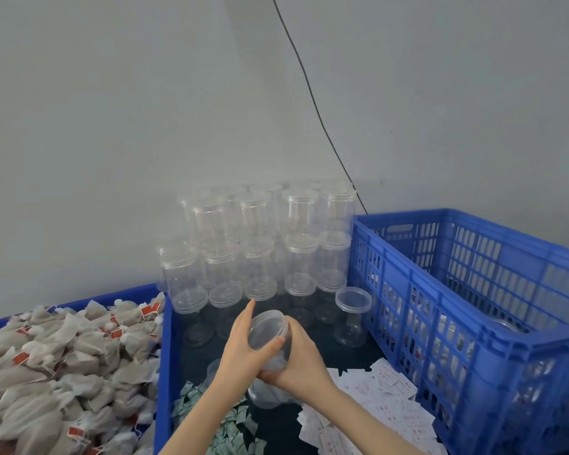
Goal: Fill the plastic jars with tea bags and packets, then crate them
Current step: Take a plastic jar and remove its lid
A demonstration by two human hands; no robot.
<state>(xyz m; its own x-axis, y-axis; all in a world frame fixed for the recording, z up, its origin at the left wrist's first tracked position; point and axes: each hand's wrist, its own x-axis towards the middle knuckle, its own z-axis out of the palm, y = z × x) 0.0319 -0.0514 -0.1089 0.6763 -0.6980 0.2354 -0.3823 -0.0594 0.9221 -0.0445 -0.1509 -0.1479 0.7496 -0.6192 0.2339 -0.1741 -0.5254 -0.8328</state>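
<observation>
Holding a clear plastic jar near the lower centre of the frame, both hands met over a dark blue tray. The left hand curled its thumb and fingers round the jar's clear lid at the top, forefinger extended; the right hand wrapped its fingers round the jar's body just beneath. Pale contents showed inside the jar, too blurred to identify.

Item: stacked empty jars, clear, lidded, standing in several tiers against the grey wall at the centre of the frame, at the tray's far end.

Item: one open jar, no lid, upright and apparently empty, right of centre, just beside the crate wall.

Item: blue plastic crate, slatted sides, at the right of the frame; jars were partly visible through the slats and at the bottom inside, their contents unclear.

Item: tea bags, tan, with strings and red tags, heaped in a blue bin at the lower left.

Item: small pale green packets, loose on the tray floor at bottom centre, below the left forearm.

Item: white printed packets, scattered flat on the tray floor at lower right of centre, reaching the crate's base.

Item: black cable, running down the wall from top centre to behind the crate.
</observation>
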